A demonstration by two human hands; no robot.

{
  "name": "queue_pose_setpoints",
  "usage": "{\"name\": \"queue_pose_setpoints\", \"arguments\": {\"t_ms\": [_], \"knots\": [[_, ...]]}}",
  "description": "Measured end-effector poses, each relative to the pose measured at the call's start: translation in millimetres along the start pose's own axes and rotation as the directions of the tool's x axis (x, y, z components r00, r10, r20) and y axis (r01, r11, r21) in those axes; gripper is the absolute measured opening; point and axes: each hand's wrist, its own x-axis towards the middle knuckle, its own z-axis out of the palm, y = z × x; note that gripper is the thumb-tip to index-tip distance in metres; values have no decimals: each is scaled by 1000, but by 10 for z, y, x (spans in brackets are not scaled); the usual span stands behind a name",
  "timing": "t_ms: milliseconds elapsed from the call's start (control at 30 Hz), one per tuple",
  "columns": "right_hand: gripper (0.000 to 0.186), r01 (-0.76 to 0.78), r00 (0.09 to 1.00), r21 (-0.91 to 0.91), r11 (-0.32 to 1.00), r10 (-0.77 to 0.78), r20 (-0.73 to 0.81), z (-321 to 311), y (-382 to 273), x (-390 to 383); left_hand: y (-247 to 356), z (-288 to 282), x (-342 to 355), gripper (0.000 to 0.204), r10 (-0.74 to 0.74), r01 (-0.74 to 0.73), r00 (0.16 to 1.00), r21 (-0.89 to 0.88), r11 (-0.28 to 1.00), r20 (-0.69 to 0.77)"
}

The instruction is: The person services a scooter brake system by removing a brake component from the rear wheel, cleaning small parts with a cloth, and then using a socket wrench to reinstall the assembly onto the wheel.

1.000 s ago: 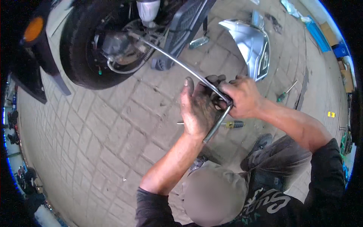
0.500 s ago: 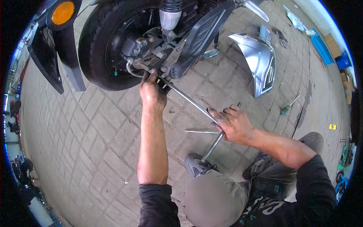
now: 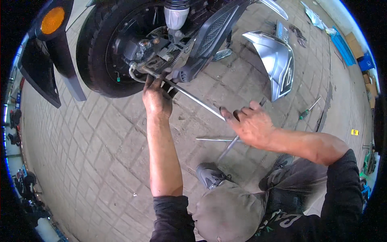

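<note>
A long T-handle socket wrench slants from the hub area of a black-tyred wheel down to the right. My left hand, its fingers blackened, is closed round the shaft near the wheel end. My right hand is closed at the T, where the crossbar meets the shaft, and the crossbar looks smeared by motion. The wrench's far end reaches metal parts beside the wheel; my left fingers partly hide how it sits there. A spring and a shock absorber are above.
A thin metal rod lies on the paving below the wrench. Farther right are a green-handled screwdriver and a silver body panel. A black fender piece with an orange reflector stands at the upper left.
My right hand has shifted slightly up and right, and the crossbar has moved with it. My left hand stays round the shaft. The whole view has shifted a little.
</note>
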Motion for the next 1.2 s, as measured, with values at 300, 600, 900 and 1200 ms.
{"name": "queue_pose_setpoints", "arguments": {"t_ms": [300,600,900,1200], "knots": [[39,-13,926,852,523,328,-188,374,-392,3,-507,-402,-1002,47,687,-851,495,458,258,532],[40,182,807,63,-981,185,561,483,-763,141,-502,-164,-1433,45,-308,133,935,634,762,175],[54,-422,659,731,536,735,-159,454,-508,-394,-333,-296,-1632,49,-616,429,748,525,735,249],[56,-69,845,846,528,482,-232,615,-759,6,-433,-614,-1608,44,21,-23,1000,547,837,9]]}}
